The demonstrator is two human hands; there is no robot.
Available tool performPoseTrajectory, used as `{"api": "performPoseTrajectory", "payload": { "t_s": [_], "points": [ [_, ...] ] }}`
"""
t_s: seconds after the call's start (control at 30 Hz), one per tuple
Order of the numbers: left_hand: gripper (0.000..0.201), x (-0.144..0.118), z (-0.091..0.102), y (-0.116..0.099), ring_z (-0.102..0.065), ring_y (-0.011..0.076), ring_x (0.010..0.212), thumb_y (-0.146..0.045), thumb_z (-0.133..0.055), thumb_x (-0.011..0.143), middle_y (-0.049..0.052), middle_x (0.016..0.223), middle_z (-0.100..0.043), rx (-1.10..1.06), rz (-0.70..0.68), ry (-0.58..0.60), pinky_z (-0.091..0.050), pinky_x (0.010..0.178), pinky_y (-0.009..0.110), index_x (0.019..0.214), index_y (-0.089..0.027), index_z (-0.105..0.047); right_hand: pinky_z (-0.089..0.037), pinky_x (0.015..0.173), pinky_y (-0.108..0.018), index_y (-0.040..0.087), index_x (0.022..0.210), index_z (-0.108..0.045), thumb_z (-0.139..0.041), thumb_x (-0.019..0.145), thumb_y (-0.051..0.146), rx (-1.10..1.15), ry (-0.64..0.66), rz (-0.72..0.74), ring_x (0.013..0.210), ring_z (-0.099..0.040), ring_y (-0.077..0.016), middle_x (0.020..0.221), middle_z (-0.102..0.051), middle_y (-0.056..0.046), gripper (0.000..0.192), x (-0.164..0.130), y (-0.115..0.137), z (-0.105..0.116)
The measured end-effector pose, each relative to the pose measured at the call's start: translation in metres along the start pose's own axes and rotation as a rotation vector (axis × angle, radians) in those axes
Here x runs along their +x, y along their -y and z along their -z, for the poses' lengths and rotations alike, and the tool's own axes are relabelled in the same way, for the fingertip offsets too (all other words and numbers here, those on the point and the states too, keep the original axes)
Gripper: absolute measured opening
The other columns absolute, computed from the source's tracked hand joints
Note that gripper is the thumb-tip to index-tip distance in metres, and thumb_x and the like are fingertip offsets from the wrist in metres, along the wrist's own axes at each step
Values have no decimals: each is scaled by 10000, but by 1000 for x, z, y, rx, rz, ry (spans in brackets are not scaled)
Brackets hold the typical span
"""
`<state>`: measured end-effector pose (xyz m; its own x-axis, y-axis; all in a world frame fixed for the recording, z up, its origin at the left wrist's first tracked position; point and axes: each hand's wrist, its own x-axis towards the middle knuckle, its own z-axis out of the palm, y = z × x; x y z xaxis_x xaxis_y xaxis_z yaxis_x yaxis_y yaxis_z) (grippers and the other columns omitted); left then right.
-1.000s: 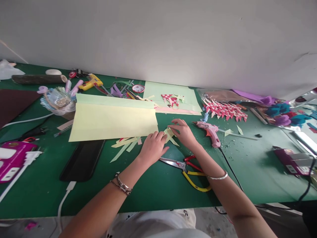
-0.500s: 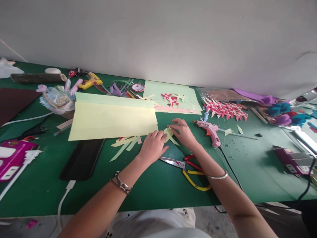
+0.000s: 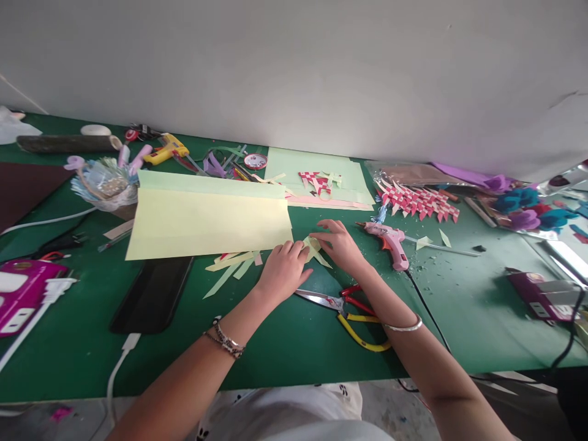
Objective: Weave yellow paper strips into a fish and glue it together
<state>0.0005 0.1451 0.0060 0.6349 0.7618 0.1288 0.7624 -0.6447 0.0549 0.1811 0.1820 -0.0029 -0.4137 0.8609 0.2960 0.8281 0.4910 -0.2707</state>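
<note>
**Weaving pale paper strips by hand**

The basket [image 3: 105, 184] at far left is holding plastic-wrapped bits. Mid-table, the left hand [image 3: 281, 272] is pinching the paper strips [image 3: 313, 249] against the green table [image 3: 285, 343], and the right hand [image 3: 339, 244] is pressing them with curled fingertips. Tucking the next strip probably calls for a firm hold

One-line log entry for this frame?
left hand: on paper strips | right hand: on same strips | scissors: idle | glue gun: idle

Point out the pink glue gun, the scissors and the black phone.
pink glue gun [image 3: 389, 240], head view, on its body.
scissors [image 3: 362, 318], head view, on the yellow handle.
black phone [image 3: 154, 293], head view, on its dark screen.
</note>
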Motion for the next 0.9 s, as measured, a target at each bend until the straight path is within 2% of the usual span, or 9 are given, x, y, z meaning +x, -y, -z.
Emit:
{"api": "performPoseTrajectory", "payload": {
  "t_s": [0.2, 0.37, 0.57, 0.8, 0.9],
  "points": [
    [388, 0, -2, 0, -504, 254, 988, -333, -449, 888, 130, 1125, -559, -10, 5, 0, -424, 797, 358, 1191, -100, -515, -468, 815, -389, 202, 1015, -697, -406, 840, 86, -179, 71, 51, 1021, -490, -263, 1188, -546, -121, 358, 0, 3, 5],
    [364, 0, 1, 0, -512, 252, 986, -326, -452, 888, 132, 1125, -561, -12, 8, 4, -428, 787, 353, 1174, -114, -529, -441, 831, -385, 202, 1030, -686, -407, 834, 76, -240, 82, 69, 1046, -477, -264, 1220, -532, -120, 363, -1, 1, 3],
    [368, 1, 2, -1, -511, 249, 981, -333, -454, 886, 122, 1123, -561, 0, 12, 21, -433, 790, 352, 1170, -111, -527, -428, 829, -376, 210, 1052, -671, -386, 861, 108, -196, 1, 25, 1005, -492, -238, 1176, -560, -97, 358, -3, 2, 6],
    [370, 1, -1, 0, -503, 249, 987, -343, -430, 895, 122, 1129, -553, 3, 7, 20, -424, 785, 349, 1182, -126, -515, -454, 828, -373, 194, 985, -702, -397, 850, 106, -128, 69, 32, 1033, -487, -250, 1190, -547, -111, 344, 0, 3, 3],
    [353, 0, -1, 0, -502, 253, 993, -339, -420, 899, 125, 1142, -545, -5, 10, 27, -415, 789, 351, 1171, -135, -514, -462, 831, -388, 199, 1002, -688, -412, 858, 135, -59, 26, 23, 1047, -498, -250, 1198, -548, -107, 318, 0, 4, 7]
  ]
}}
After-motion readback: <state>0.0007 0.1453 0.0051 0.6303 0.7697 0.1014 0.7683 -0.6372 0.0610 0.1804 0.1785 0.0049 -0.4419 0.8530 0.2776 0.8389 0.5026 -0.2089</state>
